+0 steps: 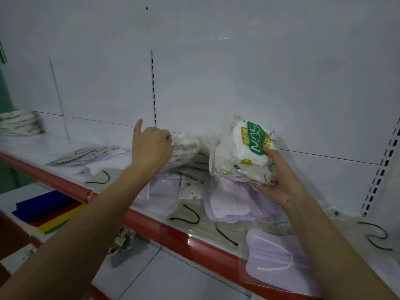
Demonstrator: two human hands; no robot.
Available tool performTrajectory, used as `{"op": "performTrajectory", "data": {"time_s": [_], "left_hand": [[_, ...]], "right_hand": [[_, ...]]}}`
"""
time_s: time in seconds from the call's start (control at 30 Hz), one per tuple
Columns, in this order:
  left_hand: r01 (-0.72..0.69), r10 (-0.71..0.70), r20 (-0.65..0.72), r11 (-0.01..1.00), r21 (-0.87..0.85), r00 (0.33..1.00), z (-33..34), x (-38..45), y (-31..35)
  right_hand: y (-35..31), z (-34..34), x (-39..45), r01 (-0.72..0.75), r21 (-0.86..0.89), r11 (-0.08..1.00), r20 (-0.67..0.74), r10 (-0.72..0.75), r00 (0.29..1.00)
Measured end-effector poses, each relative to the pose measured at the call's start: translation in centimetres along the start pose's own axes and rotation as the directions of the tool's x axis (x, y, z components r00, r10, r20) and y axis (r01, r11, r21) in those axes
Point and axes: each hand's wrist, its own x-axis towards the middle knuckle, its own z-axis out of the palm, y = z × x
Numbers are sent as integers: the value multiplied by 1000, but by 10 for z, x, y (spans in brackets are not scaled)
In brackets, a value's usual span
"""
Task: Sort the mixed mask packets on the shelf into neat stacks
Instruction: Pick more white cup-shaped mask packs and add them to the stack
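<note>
Mask packets (218, 200) scattered across white shelf (43, 146) with red front edge (177, 232), mixed pile centre to right. White back panel (216, 72) behind, slotted upright (153, 87) near middle, second slotted upright (381, 169) at right.

Lilac packets overlapping mid-pile, one lilac packet (275, 256) alone at front right over shelf lip. Beige packets with black ear loops (188, 215) lying flat between lilac ones and front edge. Flat packets (86, 153) laid out at left of pile. Neat stack of white packets (19, 124) far left, well apart from pile.

Left hand (151, 148) reaching into back of pile, fingers curled onto white printed packet (186, 152), thumb sticking up free. Packet tilted, lifted off pile at gripped end.

Right hand (279, 178) holding bundle of white N95 packets (242, 152) above pile, palm under bundle, thumb pressed on green label, fingers wrapped beneath. Bundle tilted upright, leaning left.

Lower shelf below left: blue, red, yellow sheets (49, 213) stacked, small mesh basket (121, 250) just beside them. Basket contents blurred, cannot tell.
</note>
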Motion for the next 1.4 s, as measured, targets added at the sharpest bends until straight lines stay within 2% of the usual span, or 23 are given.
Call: {"op": "performTrajectory", "data": {"time_s": [0.1, 0.17, 0.23, 0.3, 0.4, 0.47, 0.5, 0.53, 0.6, 0.63, 0.67, 0.77, 0.93, 1.03, 1.13, 1.17, 1.2, 1.27, 1.3, 1.33, 1.37, 1.4], "left_hand": [[46, -59, -128, 994, -102, 990, -20, 24, 3], [97, -126, -163, 980, -176, 979, -33, 38, 9], [57, -108, -226, 974, -219, 968, -39, 45, 18], [-95, 11, -339, 968, -231, 941, -38, 41, 30], [-385, 230, -536, 902, -195, 812, -22, 25, 53], [-605, 455, -509, 777, -174, 731, -7, 12, 71], [-667, 550, -413, 711, -225, 726, 2, 4, 80], [-655, 600, -264, 673, -345, 755, 10, -4, 88], [-408, 573, 94, 679, -610, 814, 23, -13, 95], [-280, 545, 199, 670, -688, 814, 28, -13, 96], [-219, 537, 241, 654, -724, 808, 30, -12, 97], [-191, 559, 222, 585, -788, 799, 33, -6, 107], [-158, 586, 214, 518, -841, 782, 39, 1, 119], [-210, 624, 194, 513, -833, 757, 41, 2, 130], [-219, 657, 185, 482, -848, 731, 37, 0, 141], [-178, 628, 169, 451, -874, 760, 35, 2, 140], [-135, 554, 132, 415, -900, 822, 33, 4, 136], [-35, 270, 72, 373, -927, 960, 31, 9, 119], [45, 150, 111, 385, -922, 982, 32, 11, 106], [138, 99, 199, 428, -893, 975, 35, 13, 92], [210, 117, 308, 507, -836, 944, 40, 14, 76], [220, 187, 411, 616, -756, 892, 44, 12, 62]], "right_hand": [[1, -4, 2, 41, -28, 999, -31, -42, 999], [1, -4, 3, 59, -55, 997, -60, -63, 996], [2, -2, 1, 69, -79, 994, -103, -77, 992], [3, -2, 0, 72, -90, 993, -131, -84, 988], [6, -3, 2, 55, -109, 993, -191, -75, 979], [8, -5, 1, 42, -106, 993, -208, -63, 976], [9, -7, 2, 40, -91, 995, -188, -56, 981], [10, -10, 1, 29, -102, 994, -177, -46, 983], [17, -32, 18, 12, -134, 991, -184, -37, 982], [20, -44, 28, -14, -133, 991, -184, -11, 983], [18, -44, 26, -42, -121, 992, -175, 21, 984], [0, -10, -6, -139, -161, 977, -204, 105, 973], [-27, -41, -6, -257, -5, 966, -54, 256, 965], [-25, -38, -3, -312, -159, 936, -84, 303, 949], [-20, -34, -2, -283, -228, 932, -162, 250, 954], [-18, -33, -1, -270, -226, 936, -180, 233, 956], [-17, -34, 1, -263, -217, 940, -204, 220, 954], [-15, -33, 2, -247, -190, 950, -225, 203, 953], [-15, -31, 3, -238, -184, 954, -231, 194, 954], [-14, -31, 3, -229, -181, 956, -234, 184, 955], [-14, -30, 4, -226, -180, 957, -238, 181, 954], [-14, -30, 5, -224, -181, 957, -239, 179, 954]]}}
